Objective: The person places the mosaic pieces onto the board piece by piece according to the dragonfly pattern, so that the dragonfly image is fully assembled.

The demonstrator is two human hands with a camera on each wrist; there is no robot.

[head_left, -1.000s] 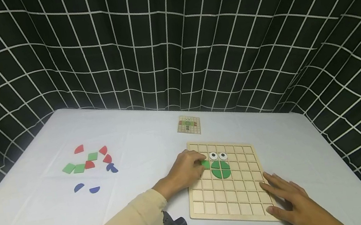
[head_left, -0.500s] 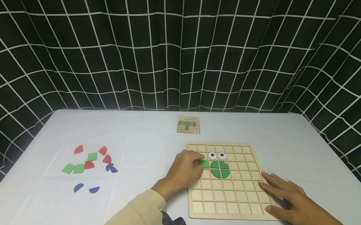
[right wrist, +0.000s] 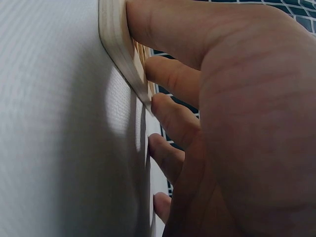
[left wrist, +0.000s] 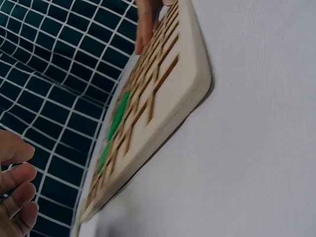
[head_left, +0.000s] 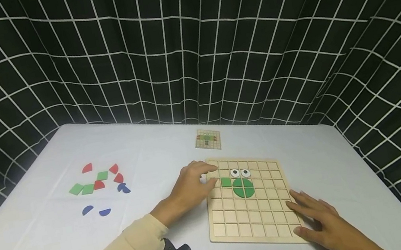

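A square wooden grid board (head_left: pixel 254 217) lies on the white table. Four-part wording aside, several green quarter pieces form a green disc (head_left: pixel 243 187) on it, below two white eye pieces (head_left: pixel 240 173). A green square (head_left: pixel 226 182) sits in the cell left of the disc. My left hand (head_left: pixel 191 187) is over the board's left edge, thumb and fingers parted with nothing between them. My right hand (head_left: pixel 324 223) rests with spread fingers on the board's right edge; in the right wrist view its thumb (right wrist: pixel 163 22) touches the rim.
A small pattern card (head_left: pixel 207 139) lies behind the board. To the left are scattered red quarter pieces (head_left: pixel 87 168), green squares (head_left: pixel 102 176) and blue half-round pieces (head_left: pixel 105 212). A dark curtain (head_left: pixel 159 61) with white grid lines surrounds the table's back and sides.
My left hand has let go of the green square and drawn back to the left, its fingers parting. The square stays in its cell. My right hand keeps its place.
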